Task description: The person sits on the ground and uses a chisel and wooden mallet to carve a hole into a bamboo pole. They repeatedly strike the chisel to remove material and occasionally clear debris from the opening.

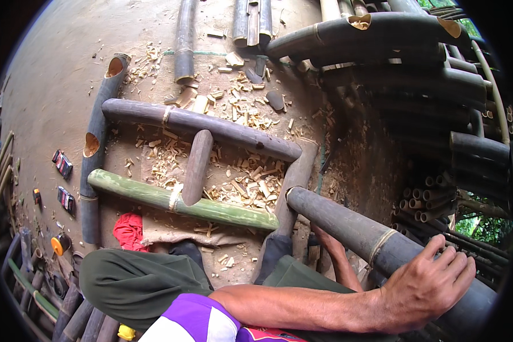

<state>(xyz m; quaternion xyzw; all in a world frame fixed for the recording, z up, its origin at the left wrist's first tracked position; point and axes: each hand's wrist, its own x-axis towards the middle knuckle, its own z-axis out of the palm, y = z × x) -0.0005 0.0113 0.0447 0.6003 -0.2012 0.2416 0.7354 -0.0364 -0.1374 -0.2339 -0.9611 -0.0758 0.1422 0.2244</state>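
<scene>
My left hand (428, 280) is closed over the top of a thick dark bamboo pole (343, 216), its arm reaching across to the right. The pole's notched far end rests against a short dark bamboo post (296, 185) of a frame on the ground. Below that end is my right hand (324, 232), its fingers hidden behind the pole. In the frame, a dark bamboo rail (205, 126) and a green bamboo rail (182, 200) run roughly parallel, with a short bamboo crosspiece (198, 165) between them. A notched dark bamboo post (93, 171) stands across their left ends.
Pale wood chips (251, 182) litter the ground. A red cloth (130, 231) lies near my left knee, with small dark packs (66, 199) farther left. Stacked bamboo (404, 51) fills the far right. Loose bamboo pieces (77, 319) lie at lower left; two poles (184, 45) lie beyond the frame.
</scene>
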